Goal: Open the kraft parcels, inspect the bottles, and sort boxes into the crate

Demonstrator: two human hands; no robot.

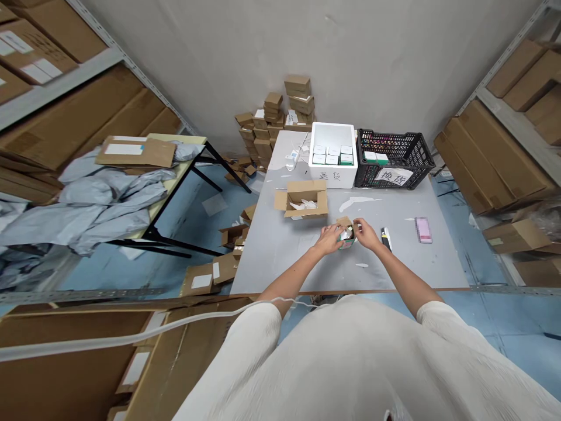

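A small box [346,244] with green on its side stands near the front middle of the table, its brown cardboard flaps up. Something white or silvery shows inside, too small to name. My left hand [329,239] is closed around the box's left side. At its right edge, my right hand [366,234] pinches the box near a raised flap. To the right lies a black and yellow box cutter [385,238]. Behind my left hand sits an open brown carton [307,211] with white crumpled material in it.
A white foam box [331,176] and a black crate [394,178], both holding small white-and-green boxes, stand at the table's back. A pink phone-like item [423,230] lies at right. Grey parcels [109,193] cover a side table; cartons [263,134] are stacked by the wall.
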